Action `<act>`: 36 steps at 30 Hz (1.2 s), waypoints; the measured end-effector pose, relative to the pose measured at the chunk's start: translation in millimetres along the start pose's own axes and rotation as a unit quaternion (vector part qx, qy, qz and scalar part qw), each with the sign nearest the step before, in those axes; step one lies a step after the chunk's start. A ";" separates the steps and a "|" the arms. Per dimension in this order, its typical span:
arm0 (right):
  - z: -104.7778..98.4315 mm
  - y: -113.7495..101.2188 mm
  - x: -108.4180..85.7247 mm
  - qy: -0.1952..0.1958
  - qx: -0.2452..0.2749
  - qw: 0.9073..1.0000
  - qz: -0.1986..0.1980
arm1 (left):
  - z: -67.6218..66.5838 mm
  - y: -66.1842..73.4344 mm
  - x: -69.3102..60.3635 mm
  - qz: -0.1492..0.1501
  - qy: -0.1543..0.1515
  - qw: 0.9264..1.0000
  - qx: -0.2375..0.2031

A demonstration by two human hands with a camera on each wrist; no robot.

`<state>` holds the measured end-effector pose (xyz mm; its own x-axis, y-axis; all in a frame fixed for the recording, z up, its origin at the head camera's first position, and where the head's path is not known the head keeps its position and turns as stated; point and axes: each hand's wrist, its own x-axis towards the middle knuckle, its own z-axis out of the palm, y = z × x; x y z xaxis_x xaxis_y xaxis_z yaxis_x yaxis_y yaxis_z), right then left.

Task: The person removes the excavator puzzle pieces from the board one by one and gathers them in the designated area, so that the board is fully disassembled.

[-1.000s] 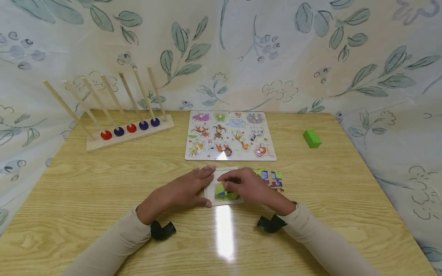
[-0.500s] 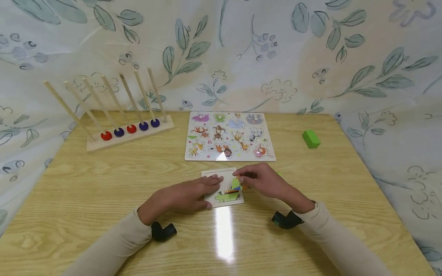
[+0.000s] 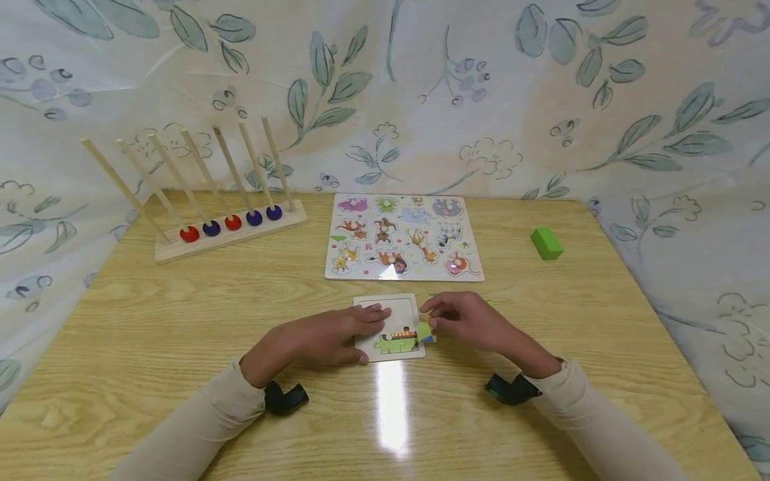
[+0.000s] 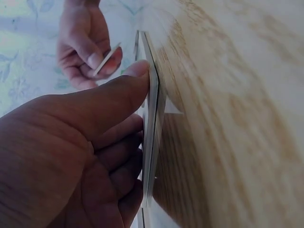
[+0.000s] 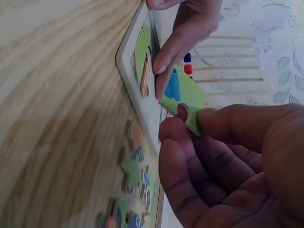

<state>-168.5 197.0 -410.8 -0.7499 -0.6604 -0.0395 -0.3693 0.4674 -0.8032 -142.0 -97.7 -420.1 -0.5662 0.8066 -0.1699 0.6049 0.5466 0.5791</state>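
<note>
A small square wooden puzzle board (image 3: 400, 311) lies on the table in the head view, with green and striped pieces (image 3: 397, 343) fitted along its lower part. My left hand (image 3: 325, 336) rests on its left side, fingers flat over the board and thumb at the near edge. Just off the right edge, my right hand (image 3: 475, 322) pinches a green puzzle piece (image 5: 183, 92) with a blue patch between thumb and fingers. The right wrist view shows that piece held tilted above the table. Several loose puzzle pieces (image 5: 130, 166) lie beside the board, mostly hidden behind my right hand in the head view.
Behind the board lies an animal peg puzzle (image 3: 403, 237). At the back left stands a wooden rack (image 3: 231, 232) with upright rods and red and blue beads. A green block (image 3: 546, 243) sits at the right. Patterned cloth (image 3: 385, 100) hangs behind the table.
My right hand has lifted the green piece from over the board and carried it right, past the board's edge, turning it. My left hand has shifted slightly over the board and stays resting there.
</note>
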 end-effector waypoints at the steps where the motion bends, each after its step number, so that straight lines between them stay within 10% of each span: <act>1: -0.6 1.3 -1.4 0.000 0.001 1.000 0.003 | 0.4 -0.4 0.2 0.002 0.000 1.000 0.000; 36: -4.5 11.6 -16.3 -0.066 0.013 0.998 -0.004 | 0.5 -3.1 1.1 -0.006 -0.006 1.000 -0.012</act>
<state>-163.0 215.8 -416.8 -0.6671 -0.7369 -0.1091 -0.3605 0.4474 -0.8185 -144.2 -98.4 -422.5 -0.5669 0.8025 -0.1859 0.5849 0.5511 0.5952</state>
